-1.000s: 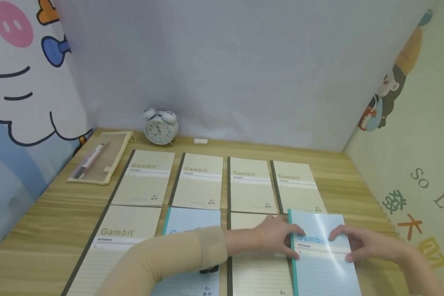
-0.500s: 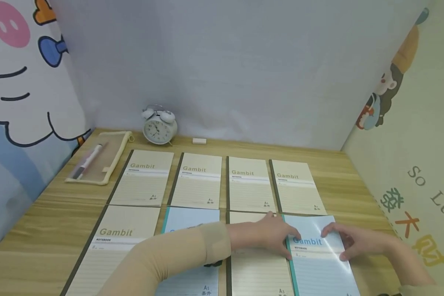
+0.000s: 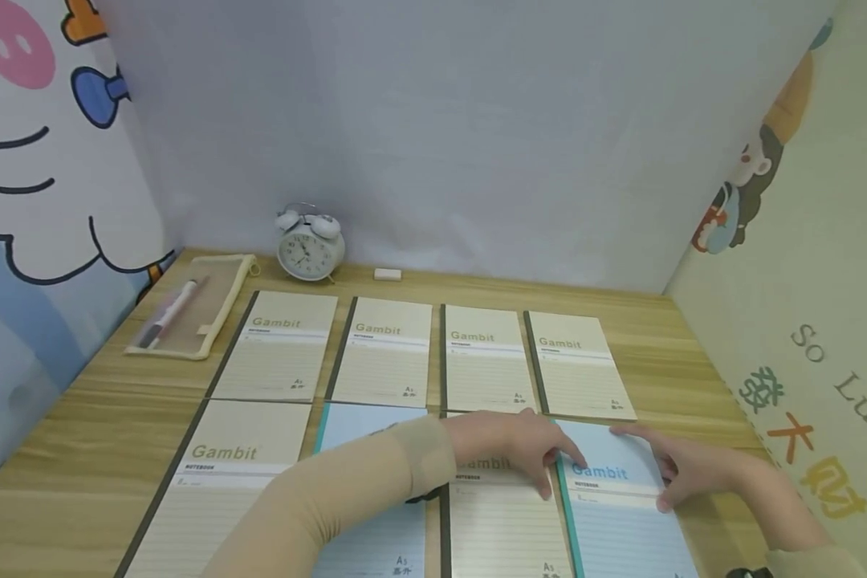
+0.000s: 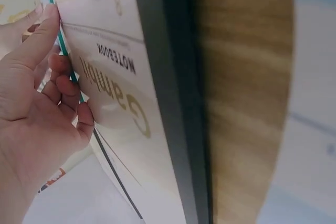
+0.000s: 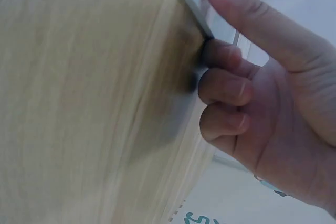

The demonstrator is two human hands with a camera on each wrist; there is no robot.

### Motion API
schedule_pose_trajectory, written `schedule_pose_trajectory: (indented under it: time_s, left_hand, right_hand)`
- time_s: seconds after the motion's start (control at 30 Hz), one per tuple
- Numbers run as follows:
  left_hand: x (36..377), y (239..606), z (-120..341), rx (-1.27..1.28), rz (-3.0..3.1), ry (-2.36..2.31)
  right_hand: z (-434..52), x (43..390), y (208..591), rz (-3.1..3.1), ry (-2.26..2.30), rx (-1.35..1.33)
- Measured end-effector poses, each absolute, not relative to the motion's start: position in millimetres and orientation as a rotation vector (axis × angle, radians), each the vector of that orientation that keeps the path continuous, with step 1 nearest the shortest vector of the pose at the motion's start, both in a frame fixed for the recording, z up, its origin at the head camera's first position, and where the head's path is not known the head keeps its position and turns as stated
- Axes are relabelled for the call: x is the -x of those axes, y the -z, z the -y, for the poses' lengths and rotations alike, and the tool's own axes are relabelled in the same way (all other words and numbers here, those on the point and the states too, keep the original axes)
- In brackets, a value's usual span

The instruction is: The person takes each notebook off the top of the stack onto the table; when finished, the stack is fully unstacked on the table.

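Blue notebook (image 3: 621, 498) with a teal spine lies flat at the near right of the wooden desk (image 3: 79, 449), at about 4 o'clock from the desk's middle, last in the front row of notebooks. Its far edge sits just beside the near edge of the rightmost cream notebook (image 3: 576, 361) in the back row. The left hand (image 3: 520, 449) reaches across from 9 o'clock, its sleeve (image 3: 332, 498) passing over a second blue notebook (image 3: 372, 498), and rests on the cream notebook (image 3: 502, 514) that lies next to the blue one. Its fingers are curled loosely, and the fingertips (image 4: 52, 14) touch the teal spine from the left; the left wrist view shows them bent against that edge, close together. The right hand (image 3: 686, 466) comes in from 4 o'clock, with its index finger stretched out flat along the top right corner of the cover and the other fingers (image 5: 226, 87) curled against the notebook's right edge, as the right wrist view shows; whether the thumb touches the book I cannot tell. At 12 o'clock, near the back wall, stand a white alarm clock (image 3: 309, 247) and, just to its right, a small white eraser (image 3: 387, 274). At 10 o'clock lies a clear pencil case (image 3: 188, 317) with a pen inside. Another cream notebook (image 3: 224, 482) lies at 8 o'clock.
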State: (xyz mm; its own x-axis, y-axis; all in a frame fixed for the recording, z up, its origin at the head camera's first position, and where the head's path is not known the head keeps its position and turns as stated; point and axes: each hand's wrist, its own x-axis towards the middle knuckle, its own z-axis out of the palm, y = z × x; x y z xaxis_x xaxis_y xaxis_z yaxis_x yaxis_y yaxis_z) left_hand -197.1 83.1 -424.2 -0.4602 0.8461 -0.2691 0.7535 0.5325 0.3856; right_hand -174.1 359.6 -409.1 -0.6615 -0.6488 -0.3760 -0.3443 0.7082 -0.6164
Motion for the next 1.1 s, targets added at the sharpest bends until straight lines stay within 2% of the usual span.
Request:
schedule_pose_trajectory:
  time_s: [0.37, 0.53, 0.83, 1.1]
  left_hand:
    - [199, 420, -80, -1.318, -2.353, -0.280]
    - [203, 406, -64, -1.428, -2.354, -0.288]
    - [201, 360, 8, -1.632, -2.421, -0.322]
    - [203, 310, 95, -1.461, -2.733, -0.339]
  right_hand:
    - [-359, 181, 411, -2.317, 0.673, 0.769]
    - [-357, 184, 406, -2.357, 0.656, 0.781]
    - [-345, 189, 365, -2.541, 0.655, 0.775]
    - [-328, 201, 325, -2.850, 0.499, 0.853]
